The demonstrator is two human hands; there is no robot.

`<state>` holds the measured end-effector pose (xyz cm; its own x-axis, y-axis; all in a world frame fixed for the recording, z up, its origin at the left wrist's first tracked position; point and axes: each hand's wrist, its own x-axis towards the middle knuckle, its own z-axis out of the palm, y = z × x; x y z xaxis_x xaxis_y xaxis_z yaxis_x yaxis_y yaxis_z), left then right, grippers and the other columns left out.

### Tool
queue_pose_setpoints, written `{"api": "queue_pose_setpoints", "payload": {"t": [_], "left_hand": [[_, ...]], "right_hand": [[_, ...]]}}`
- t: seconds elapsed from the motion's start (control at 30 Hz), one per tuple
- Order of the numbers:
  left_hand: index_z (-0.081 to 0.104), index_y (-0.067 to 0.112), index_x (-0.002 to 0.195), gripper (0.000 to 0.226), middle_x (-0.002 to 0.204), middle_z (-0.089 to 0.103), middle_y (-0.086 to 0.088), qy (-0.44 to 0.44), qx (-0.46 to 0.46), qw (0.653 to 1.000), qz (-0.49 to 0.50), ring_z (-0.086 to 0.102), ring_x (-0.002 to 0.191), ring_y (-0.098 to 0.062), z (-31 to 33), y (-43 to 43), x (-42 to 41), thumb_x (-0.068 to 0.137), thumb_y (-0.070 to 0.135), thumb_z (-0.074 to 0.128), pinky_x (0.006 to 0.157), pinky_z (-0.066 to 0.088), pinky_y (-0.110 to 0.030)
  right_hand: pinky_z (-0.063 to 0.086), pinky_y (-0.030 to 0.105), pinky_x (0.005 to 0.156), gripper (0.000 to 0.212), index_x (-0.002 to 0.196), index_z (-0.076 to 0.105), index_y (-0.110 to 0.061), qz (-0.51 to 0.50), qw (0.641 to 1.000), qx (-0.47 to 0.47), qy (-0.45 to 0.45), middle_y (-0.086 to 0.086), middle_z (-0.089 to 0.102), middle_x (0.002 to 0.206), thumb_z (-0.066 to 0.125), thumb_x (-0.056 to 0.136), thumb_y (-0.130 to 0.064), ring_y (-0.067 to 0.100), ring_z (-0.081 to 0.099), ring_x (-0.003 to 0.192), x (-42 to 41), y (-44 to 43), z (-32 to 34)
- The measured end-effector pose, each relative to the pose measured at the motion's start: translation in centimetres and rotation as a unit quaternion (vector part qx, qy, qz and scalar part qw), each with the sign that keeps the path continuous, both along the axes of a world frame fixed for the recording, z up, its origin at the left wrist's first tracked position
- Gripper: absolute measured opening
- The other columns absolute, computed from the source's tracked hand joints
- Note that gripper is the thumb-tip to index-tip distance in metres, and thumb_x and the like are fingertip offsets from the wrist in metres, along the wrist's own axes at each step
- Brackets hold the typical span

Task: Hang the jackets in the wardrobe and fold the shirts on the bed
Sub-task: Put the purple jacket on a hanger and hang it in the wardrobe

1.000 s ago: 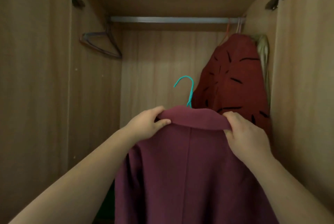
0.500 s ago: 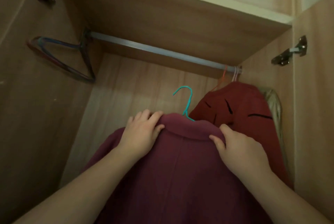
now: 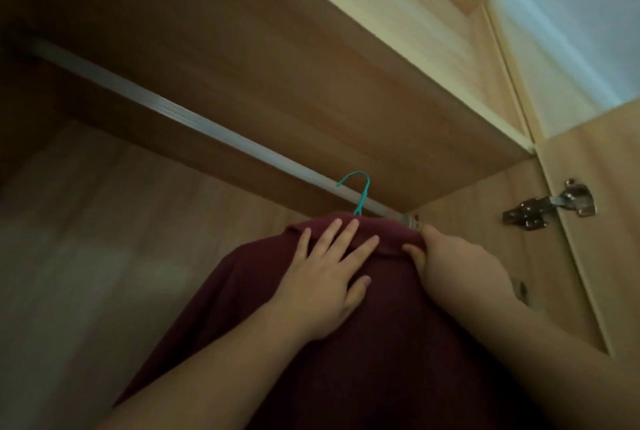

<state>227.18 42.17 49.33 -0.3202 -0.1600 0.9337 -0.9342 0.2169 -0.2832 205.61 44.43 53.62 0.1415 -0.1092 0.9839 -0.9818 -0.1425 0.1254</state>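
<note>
You have no text, label, brand, number or sign to read in this view. The maroon jacket (image 3: 381, 343) shows only plain cloth. The metal hinge (image 3: 550, 207) on the wardrobe door (image 3: 606, 256) is too blurred to make out any stamp.
</note>
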Motion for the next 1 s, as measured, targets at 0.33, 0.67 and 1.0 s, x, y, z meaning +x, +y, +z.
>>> {"api": "queue_pose_setpoints", "payload": {"t": [0.33,0.67,1.0], "left_hand": [[-0.004,0.047,0.155,0.063,0.167,-0.012,0.006,0.044,0.139,0.987,-0.064,-0.014,0.153,-0.019,4.6,-6.3,-0.7,0.099,0.064,0.020,0.122,0.000,-0.054],[-0.006,0.050,0.152,0.063,0.167,-0.007,0.009,0.045,0.162,0.984,-0.064,-0.008,0.153,-0.017,0.9,-2.5,1.0,0.099,0.063,0.024,0.123,0.004,-0.051],[-0.006,0.050,0.152,0.077,0.166,-0.001,0.016,0.069,0.214,0.957,-0.186,-0.009,0.152,-0.006,-12.2,9.5,-8.1,0.082,0.077,0.006,0.124,0.003,-0.039]], "right_hand": [[0.049,0.037,0.071,0.040,0.113,0.055,-0.024,-0.060,0.995,0.073,-0.015,0.004,0.067,0.106,0.038,0.098,-0.057,0.028,0.065,0.093,2.5,-4.6,4.9],[0.052,0.040,0.078,0.044,0.133,0.042,-0.023,-0.104,0.990,0.081,0.048,0.003,0.062,0.119,0.034,0.099,-0.051,0.024,0.061,0.101,2.9,-1.8,0.9],[0.035,0.042,0.111,0.062,0.154,0.023,-0.038,-0.104,0.982,0.141,0.072,-0.008,0.027,0.161,0.030,0.094,-0.054,0.018,0.023,0.148,-5.7,11.9,-14.9]]}}
